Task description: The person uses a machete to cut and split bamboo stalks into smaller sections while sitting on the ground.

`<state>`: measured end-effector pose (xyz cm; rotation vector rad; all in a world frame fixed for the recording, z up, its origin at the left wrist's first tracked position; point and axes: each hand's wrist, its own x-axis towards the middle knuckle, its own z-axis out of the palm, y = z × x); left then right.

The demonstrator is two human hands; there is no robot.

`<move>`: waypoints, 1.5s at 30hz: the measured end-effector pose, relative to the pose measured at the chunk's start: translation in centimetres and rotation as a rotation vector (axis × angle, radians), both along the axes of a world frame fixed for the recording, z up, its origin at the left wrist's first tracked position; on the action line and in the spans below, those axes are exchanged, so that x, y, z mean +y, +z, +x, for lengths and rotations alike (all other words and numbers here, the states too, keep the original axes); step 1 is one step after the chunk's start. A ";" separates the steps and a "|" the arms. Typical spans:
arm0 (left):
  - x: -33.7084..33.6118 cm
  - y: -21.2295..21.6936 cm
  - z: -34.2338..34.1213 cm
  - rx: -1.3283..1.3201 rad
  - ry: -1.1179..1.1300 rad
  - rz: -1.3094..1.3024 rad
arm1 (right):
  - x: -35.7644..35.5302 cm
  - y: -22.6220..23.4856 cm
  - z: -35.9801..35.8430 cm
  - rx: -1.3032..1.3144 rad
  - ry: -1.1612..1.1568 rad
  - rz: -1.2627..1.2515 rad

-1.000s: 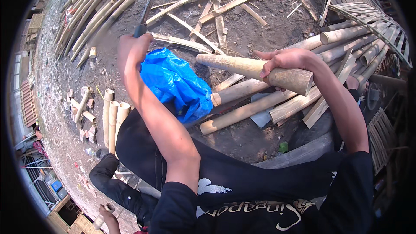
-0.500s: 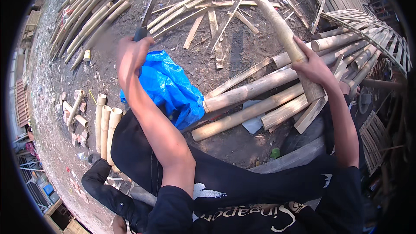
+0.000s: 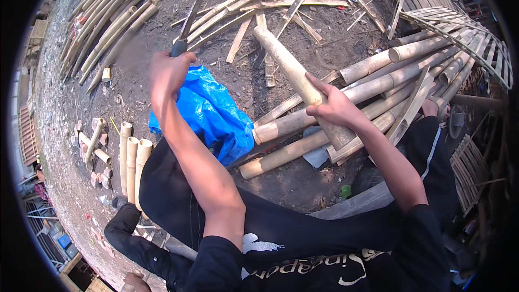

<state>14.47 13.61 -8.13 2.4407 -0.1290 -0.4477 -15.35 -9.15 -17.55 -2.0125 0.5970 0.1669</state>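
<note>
My left hand (image 3: 167,78) is closed around the dark handle of a machete (image 3: 197,12), its long blade pointing up and away toward the top of the view. In my right hand (image 3: 338,107) is a short thick bamboo pole (image 3: 284,60), gripped near its lower half. The pole slants, with its far end up to the left and its near end above other bamboo. A crumpled blue tarp (image 3: 208,113) lies over my leg, just below my left hand. Between the machete and the held pole there is a wide gap.
Bamboo poles (image 3: 311,121) are piled on the right, under a slatted bamboo frame (image 3: 459,35). Split strips (image 3: 238,8) lie scattered ahead. More long bamboo (image 3: 108,16) covers the far left. Short bamboo pieces (image 3: 131,157) stand at left, beside broken bricks (image 3: 101,177).
My right hand has brought the bamboo pole left, closer to the machete. My left hand, with the machete, has shifted only slightly.
</note>
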 end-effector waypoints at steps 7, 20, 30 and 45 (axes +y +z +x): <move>-0.2 0.7 -0.1 0.020 -0.019 0.030 | -0.3 1.1 10.8 0.094 -0.166 0.152; -1.9 -3.2 -1.1 0.030 -0.177 -0.096 | 2.5 -6.3 6.4 0.202 -0.292 -0.038; -2.5 -1.4 -1.7 -0.008 -0.138 0.014 | -8.0 -3.3 18.0 -0.036 -0.396 -0.180; -1.0 -1.2 -1.0 0.025 -0.044 -0.093 | 5.3 2.7 -1.7 0.278 -0.193 0.069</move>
